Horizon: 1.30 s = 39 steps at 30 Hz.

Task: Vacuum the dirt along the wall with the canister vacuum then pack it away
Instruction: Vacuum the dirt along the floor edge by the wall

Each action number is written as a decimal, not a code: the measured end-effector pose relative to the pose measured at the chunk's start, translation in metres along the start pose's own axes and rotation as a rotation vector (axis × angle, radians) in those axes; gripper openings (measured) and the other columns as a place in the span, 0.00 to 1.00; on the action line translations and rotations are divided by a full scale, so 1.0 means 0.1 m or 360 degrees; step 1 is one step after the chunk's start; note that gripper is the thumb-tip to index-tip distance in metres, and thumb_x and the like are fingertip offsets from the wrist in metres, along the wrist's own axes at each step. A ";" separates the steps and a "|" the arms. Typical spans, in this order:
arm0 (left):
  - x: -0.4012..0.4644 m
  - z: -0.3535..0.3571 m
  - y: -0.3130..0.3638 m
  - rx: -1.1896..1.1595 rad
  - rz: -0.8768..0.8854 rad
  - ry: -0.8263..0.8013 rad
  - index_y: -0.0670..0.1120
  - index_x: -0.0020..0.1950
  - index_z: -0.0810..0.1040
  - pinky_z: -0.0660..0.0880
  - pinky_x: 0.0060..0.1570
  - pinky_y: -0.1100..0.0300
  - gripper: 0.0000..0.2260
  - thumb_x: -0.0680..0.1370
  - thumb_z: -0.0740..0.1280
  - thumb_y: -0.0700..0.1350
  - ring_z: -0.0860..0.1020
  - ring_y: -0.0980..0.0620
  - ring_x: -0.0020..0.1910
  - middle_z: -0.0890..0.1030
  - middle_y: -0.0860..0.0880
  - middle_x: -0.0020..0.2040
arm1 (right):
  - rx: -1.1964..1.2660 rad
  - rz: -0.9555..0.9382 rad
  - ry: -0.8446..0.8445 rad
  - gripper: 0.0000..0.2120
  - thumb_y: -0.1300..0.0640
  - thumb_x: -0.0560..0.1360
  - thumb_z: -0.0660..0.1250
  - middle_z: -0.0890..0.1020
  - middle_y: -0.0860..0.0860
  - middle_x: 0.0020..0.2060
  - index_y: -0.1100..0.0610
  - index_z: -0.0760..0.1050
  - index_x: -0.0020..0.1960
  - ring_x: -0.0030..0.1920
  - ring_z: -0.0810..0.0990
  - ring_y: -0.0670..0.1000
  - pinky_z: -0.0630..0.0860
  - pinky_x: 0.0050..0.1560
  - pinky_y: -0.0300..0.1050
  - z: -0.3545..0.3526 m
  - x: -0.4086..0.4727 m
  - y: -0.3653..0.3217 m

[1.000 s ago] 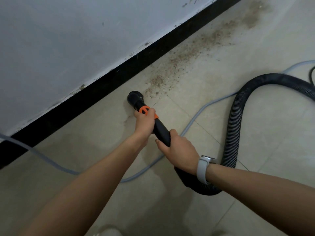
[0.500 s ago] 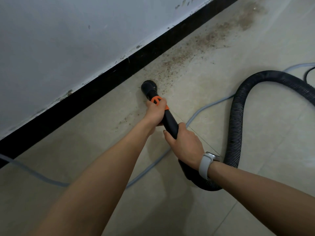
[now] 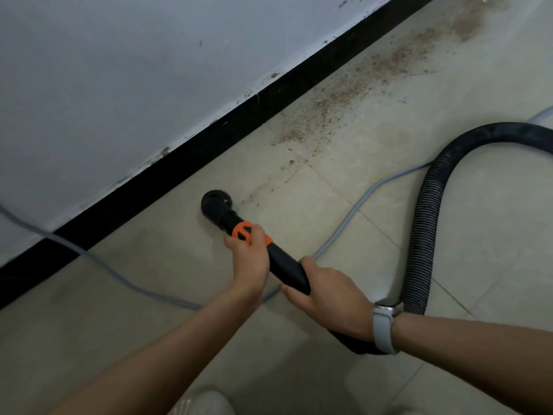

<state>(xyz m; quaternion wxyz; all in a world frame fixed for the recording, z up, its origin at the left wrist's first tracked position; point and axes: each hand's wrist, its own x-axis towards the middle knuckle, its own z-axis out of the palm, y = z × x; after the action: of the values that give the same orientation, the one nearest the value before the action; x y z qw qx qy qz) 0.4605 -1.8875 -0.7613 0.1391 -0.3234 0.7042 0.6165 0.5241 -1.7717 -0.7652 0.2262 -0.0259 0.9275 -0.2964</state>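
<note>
Both hands work the vacuum wand [image 3: 287,266], and the black skirting board [image 3: 209,136] at the foot of the wall serves as the reference here. The left hand [image 3: 250,259] has its grip wrapped around the wand at the orange collar [image 3: 246,232], just behind the round brush nozzle [image 3: 214,202]; the right hand [image 3: 332,301] has its grip clamped around the wand further back, where it meets the ribbed black hose [image 3: 425,223]. The nozzle sits on the floor a little out from the skirting board, on a stretch of tile that looks nearly free of grit. The dirt [image 3: 338,103] lies in a brown band running along the skirting board ahead of the nozzle, thickest toward the far end, with a few loose specks trailing out from the board. To do this step well, I would keep the brush flat on the tile and push it slowly along the foot of the skirting board into the band, then make a second pass slightly further out for the scattered specks. The pale grey cable [image 3: 353,208] crosses the floor away from the board, behind the nozzle, and the hose loops further out still; both want slack as the wand advances. The canister itself is out of view, and packing away is not yet begun.
</note>
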 end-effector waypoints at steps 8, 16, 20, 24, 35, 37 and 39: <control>-0.11 -0.17 -0.18 0.0081 -0.0127 -0.0005 0.42 0.73 0.53 0.72 0.40 0.57 0.24 0.81 0.57 0.47 0.74 0.52 0.39 0.72 0.47 0.42 | 0.0086 0.0102 -0.0117 0.15 0.39 0.76 0.59 0.74 0.49 0.37 0.50 0.61 0.47 0.36 0.74 0.52 0.62 0.32 0.43 0.20 -0.20 -0.13; -0.08 0.23 0.02 0.0119 -0.0106 -0.0201 0.41 0.69 0.54 0.74 0.46 0.52 0.21 0.80 0.57 0.45 0.72 0.52 0.38 0.71 0.47 0.41 | 0.0250 0.0336 0.0049 0.17 0.40 0.75 0.61 0.81 0.57 0.42 0.53 0.64 0.47 0.40 0.81 0.61 0.77 0.41 0.52 -0.03 -0.20 0.01; -0.04 0.42 0.10 0.0126 -0.0089 -0.0261 0.41 0.70 0.54 0.74 0.46 0.53 0.22 0.80 0.58 0.45 0.72 0.51 0.39 0.70 0.47 0.41 | 0.0271 0.0405 0.0107 0.16 0.40 0.75 0.61 0.81 0.56 0.41 0.54 0.64 0.47 0.39 0.81 0.60 0.77 0.40 0.51 -0.15 -0.16 0.09; 0.09 0.57 0.22 0.0114 -0.0067 -0.0349 0.41 0.68 0.56 0.73 0.44 0.54 0.20 0.80 0.58 0.45 0.73 0.50 0.40 0.70 0.46 0.43 | 0.0267 0.0466 0.0186 0.17 0.40 0.75 0.61 0.81 0.55 0.41 0.55 0.66 0.49 0.38 0.81 0.60 0.78 0.42 0.53 -0.27 -0.05 0.12; 0.34 1.03 0.53 0.0277 -0.0050 -0.0625 0.42 0.68 0.57 0.70 0.29 0.60 0.21 0.79 0.59 0.47 0.73 0.53 0.37 0.71 0.48 0.42 | 0.0407 0.0658 0.0401 0.18 0.39 0.75 0.59 0.80 0.54 0.41 0.55 0.66 0.51 0.38 0.81 0.59 0.78 0.44 0.55 -0.46 0.20 0.24; 0.34 1.09 0.55 0.0286 -0.0044 -0.0632 0.42 0.68 0.57 0.70 0.30 0.60 0.21 0.79 0.59 0.47 0.73 0.53 0.37 0.71 0.48 0.42 | 0.0472 0.0662 0.0404 0.18 0.40 0.75 0.59 0.80 0.55 0.41 0.55 0.66 0.50 0.38 0.81 0.59 0.79 0.44 0.56 -0.49 0.20 0.28; 0.32 1.10 0.52 0.0299 -0.0042 -0.0630 0.43 0.68 0.56 0.70 0.30 0.60 0.21 0.79 0.59 0.47 0.73 0.53 0.38 0.71 0.48 0.42 | 0.0534 0.0650 0.0381 0.18 0.41 0.75 0.60 0.79 0.55 0.41 0.55 0.67 0.50 0.38 0.81 0.60 0.79 0.44 0.57 -0.49 0.18 0.30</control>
<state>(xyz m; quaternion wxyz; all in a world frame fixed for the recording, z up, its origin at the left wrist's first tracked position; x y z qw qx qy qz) 0.3816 -1.7896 -0.7615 0.3123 -0.1908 0.7132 0.5978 0.4894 -1.7232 -0.7537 0.1714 0.2342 0.8717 -0.3949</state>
